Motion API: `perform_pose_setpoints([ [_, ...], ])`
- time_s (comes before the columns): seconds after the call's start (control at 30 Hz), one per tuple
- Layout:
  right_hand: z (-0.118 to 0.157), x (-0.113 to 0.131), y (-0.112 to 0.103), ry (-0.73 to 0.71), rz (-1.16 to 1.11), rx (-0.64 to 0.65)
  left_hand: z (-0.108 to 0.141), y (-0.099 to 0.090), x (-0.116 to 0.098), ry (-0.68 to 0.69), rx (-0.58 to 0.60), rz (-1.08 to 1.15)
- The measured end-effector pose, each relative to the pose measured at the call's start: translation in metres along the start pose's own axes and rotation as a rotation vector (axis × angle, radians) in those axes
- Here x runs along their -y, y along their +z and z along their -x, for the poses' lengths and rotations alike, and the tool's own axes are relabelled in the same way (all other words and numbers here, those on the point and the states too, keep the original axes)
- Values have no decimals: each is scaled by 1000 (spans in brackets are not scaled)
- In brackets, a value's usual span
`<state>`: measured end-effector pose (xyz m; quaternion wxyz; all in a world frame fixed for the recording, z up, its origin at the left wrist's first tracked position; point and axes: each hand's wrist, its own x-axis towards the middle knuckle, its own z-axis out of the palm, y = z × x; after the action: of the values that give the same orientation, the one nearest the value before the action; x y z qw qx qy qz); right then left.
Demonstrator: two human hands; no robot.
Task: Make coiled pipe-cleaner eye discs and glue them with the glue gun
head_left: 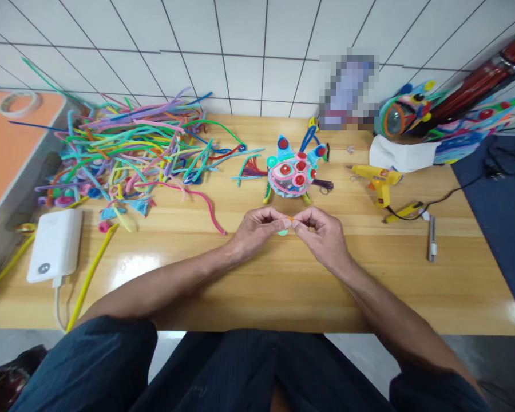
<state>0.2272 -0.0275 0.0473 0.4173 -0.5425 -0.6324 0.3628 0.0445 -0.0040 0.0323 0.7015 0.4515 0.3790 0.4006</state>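
My left hand [264, 224] and my right hand [320, 230] meet near the middle of the table, fingertips pinched. Between them shows a small orange piece [290, 219], mostly covered by the fingers; it looks like a bit of pipe cleaner. Just under my left fingertips a pale green round piece [282, 232] peeks out, and I cannot tell whether it is held or lies on the wood. Beyond the hands stands a craft figure [292, 176] with a clear body, pink rings, red discs, blue pointed parts and yellow-green feet. A fringed purple-red tassel [254, 167] sticks out at its left.
A heap of coloured pipe cleaners [141, 149] spreads at the left, behind a white power bank [55, 245] with a cable. To the right lie a yellow glue gun [380, 180], a yellow cutter [403, 212] and a grey cutter [431, 239]. Another craft figure [401, 117] stands by the wall.
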Motion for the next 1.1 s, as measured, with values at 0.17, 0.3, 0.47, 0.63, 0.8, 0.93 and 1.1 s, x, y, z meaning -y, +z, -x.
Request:
perform_pose_setpoints([
  [0.17, -2, -3, -3, -47, 105, 17, -4, -8, -6, 130, 119, -370],
  [0.3, 1, -1, -3, -289, 322, -15, -1, -9, -12, 332, 125, -672],
  [0.47, -2, 1, -12, -117, 155, 64, -2, -10, -10, 224, 106, -481],
  [0.63, -11, 1, -20, 86, -85, 107, -6, -11, -7, 81, 100, -219],
  [0.8, -10, 0, -14, 130, -134, 168, -5, -8, -12, 49, 91, -164],
  [0.93, -7, -1, -8, 129, -127, 143, -2, -4, -14, 1, 56, -91],
  [1.1, -5, -2, 0, 126, -194, 121, 0, 1, -5, -57, -23, 66],
])
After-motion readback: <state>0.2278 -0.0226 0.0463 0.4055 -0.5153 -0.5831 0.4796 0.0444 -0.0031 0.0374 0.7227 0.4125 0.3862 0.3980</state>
